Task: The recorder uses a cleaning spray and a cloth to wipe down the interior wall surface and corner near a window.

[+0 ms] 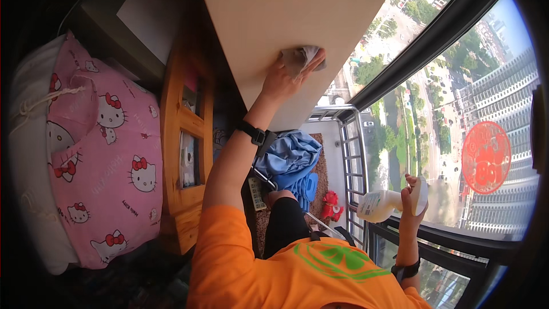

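Note:
My left hand (pixel 283 81) presses a grey-white cloth (pixel 296 61) against a broad, pale, smooth panel (pixel 274 13) in front of me. The fingers lie spread over the cloth, which is crumpled under the palm. My right hand (pixel 412 201) grips a spray bottle (pixel 379 206) by its neck and white head, out to the right beside the window. The bottle has a translucent whitish body and a label bearing writing. Its base points down towards the metal window guard. Both wrists wear black bands.
To the right are a dark-framed window (pixel 411 47), a red round sticker (pixel 487 157) and a metal guard rail (pixel 356 154). Below lie blue fabric (pixel 289 154), a brown mat (pixel 319 150) and a red figure (pixel 331 206). Wooden furniture (pixel 171 171) and a pink Hello Kitty cover (pixel 116 137) stand left.

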### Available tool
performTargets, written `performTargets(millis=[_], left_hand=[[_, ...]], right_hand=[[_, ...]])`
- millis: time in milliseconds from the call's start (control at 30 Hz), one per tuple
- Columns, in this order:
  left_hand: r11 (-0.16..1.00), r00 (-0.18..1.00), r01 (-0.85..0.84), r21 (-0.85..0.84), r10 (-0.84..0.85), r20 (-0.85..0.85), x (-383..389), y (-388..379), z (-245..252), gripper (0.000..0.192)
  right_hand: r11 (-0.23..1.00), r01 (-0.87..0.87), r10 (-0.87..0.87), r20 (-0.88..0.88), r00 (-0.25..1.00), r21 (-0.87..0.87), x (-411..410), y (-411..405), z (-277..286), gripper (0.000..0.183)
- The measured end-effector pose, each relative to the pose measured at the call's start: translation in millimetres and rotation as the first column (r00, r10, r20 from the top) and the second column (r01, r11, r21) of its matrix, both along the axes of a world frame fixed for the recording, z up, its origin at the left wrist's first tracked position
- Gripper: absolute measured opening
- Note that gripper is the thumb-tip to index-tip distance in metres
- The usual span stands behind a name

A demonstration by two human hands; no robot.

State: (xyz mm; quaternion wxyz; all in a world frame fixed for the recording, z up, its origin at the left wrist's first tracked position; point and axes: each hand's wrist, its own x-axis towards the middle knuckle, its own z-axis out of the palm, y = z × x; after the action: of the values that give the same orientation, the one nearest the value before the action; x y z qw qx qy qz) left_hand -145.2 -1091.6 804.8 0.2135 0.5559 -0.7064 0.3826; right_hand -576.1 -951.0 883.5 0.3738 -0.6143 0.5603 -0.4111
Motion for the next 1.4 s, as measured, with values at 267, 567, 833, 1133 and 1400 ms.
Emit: performTargets(millis=[267, 567, 833, 1133, 1400], left_hand=[[0.946, 0.952, -0.179, 0.271, 0.096, 0.292, 22.7, 37.0, -73.2, 0.071], [0.984, 0.984, -0.175, -0.042, 0.177, 0.035, 19.7, -3.9, 61.7, 0.066], [0.958, 0.886, -0.105, 0.267, -0.031, 0.462, -3.5, -31.3, -98.2, 0.07], [0.768, 0.457, -0.373, 0.52, -0.336, 0.824, 14.4, -28.0, -318.4, 0.059], [0.649, 0.588, -0.442, 0.619, -0.311, 0.746, -10.9, -27.9, -193.9, 0.059]], right_hand=[[0.998, 0.025, -0.028, 0.05, 0.998, 0.062, -12.0, 15.9, -6.1, 0.033], [0.999, 0.043, -0.043, 0.117, 0.992, 0.0, -9.6, 10.3, -17.3, 0.033], [0.981, 0.162, -0.172, 0.083, 0.982, 0.109, -20.2, 18.1, -43.4, 0.034], [0.904, 0.367, -0.379, 0.015, 0.925, 0.218, -24.4, 36.7, -93.6, 0.036], [0.921, 0.339, -0.349, 0.018, 0.937, 0.192, -34.3, 35.9, -90.1, 0.036]])
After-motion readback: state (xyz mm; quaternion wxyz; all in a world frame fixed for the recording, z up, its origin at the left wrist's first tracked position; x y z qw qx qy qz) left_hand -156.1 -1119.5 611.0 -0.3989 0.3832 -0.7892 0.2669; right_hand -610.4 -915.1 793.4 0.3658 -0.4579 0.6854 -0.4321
